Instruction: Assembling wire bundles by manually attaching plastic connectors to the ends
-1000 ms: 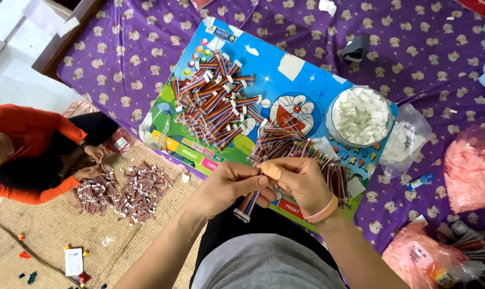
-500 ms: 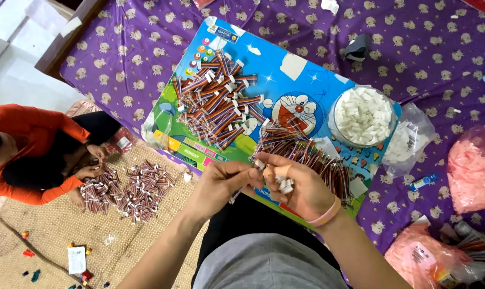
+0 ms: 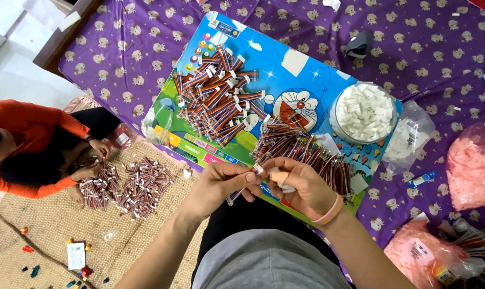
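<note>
- Since half a second ago, the left hand (image 3: pixel 216 184) and right hand (image 3: pixel 301 187) have drawn closer at the fingertips, and the striped tube (image 3: pixel 241 188) now sits more steeply between them, its upper end at the right thumb.
- The left fingers are closed on that one tube, holding it slanted over the lap, likely so its open end faces the right hand.
- The right fingers are curled shut around small white caps (image 3: pixel 285 188); how many I cannot tell. A pink band circles that wrist.
- The colourful cartoon board (image 3: pixel 306 75) lies flat on the purple bedsheet (image 3: pixel 413 37), seemingly serving as a tray in easy reach.
- Two heaps of tubes lie on the board: a far heap (image 3: pixel 218 101) and a near heap (image 3: pixel 301 147), each too many to count.
- One clear bowl (image 3: pixel 336 120) holds white caps.
- Two pink bags (image 3: pixel 473 166) lie at right.
- Another person in orange (image 3: pixel 28 142) sits on the woven mat (image 3: pixel 50 225) beside a further pile of tubes (image 3: pixel 127 184).
</note>
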